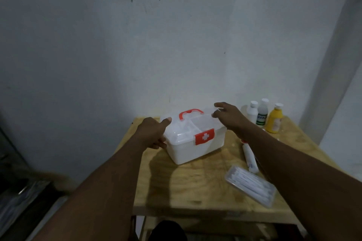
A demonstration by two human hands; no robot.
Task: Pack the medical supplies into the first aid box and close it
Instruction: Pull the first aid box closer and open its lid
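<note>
First aid box (193,139) between left hand (151,133) and right hand (230,116)

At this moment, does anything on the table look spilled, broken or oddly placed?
Nothing looks spilled or broken. The white plastic first aid box sits askew to the wooden table edges. A white tube and a clear pack of white sticks lie unpacked; three bottles stand upright.

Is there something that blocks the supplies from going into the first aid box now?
Yes: the lid of the first aid box is on, with the red latch down. The left hand and the right hand are at its two ends.
</note>
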